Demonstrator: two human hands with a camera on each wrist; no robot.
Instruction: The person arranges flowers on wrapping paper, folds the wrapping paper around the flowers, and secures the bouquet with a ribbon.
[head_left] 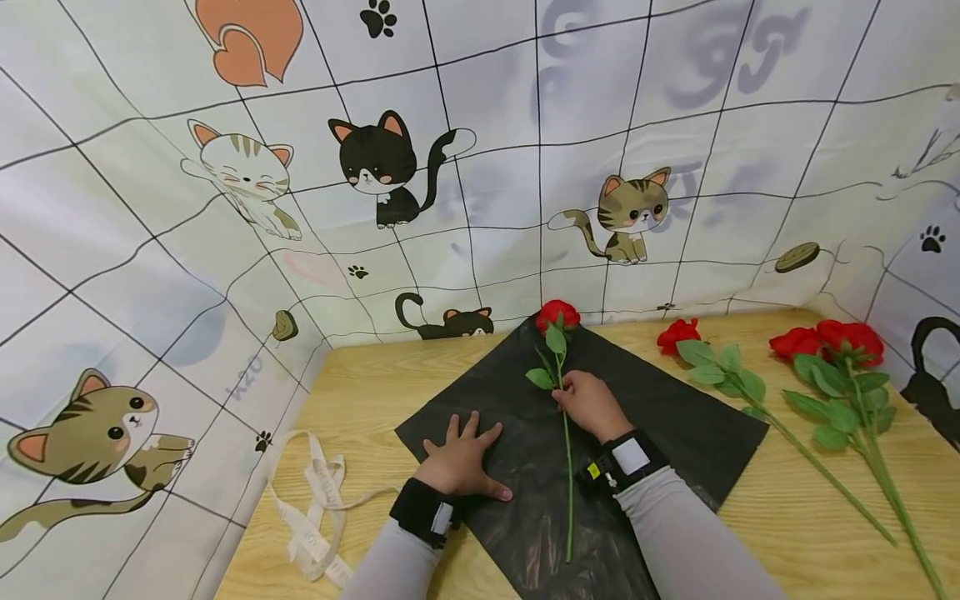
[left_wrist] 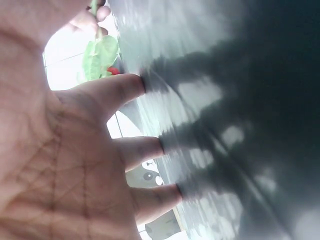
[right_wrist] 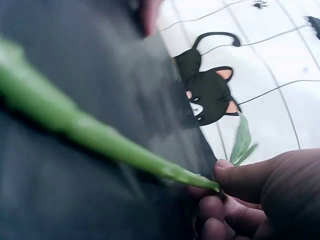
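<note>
A sheet of black wrapping paper (head_left: 517,433) lies cornerwise on the wooden table. Over it runs a single red rose (head_left: 557,315), its bloom near the sheet's far corner and its green stem (right_wrist: 100,132) pointing toward the person. Thumb and fingers of my right hand (head_left: 596,407) pinch that stem just below the leaves (head_left: 540,378). My left hand (head_left: 461,460) is spread on the left part of the sheet, and in the left wrist view its fingertips (left_wrist: 135,84) touch the black surface.
To the right lie a single red rose (head_left: 678,335) and a cluster of red roses (head_left: 851,340) with long stems. A cream printed ribbon (head_left: 318,508) sits loosely coiled at the left. Behind the table hangs a cat-patterned cloth (head_left: 502,167).
</note>
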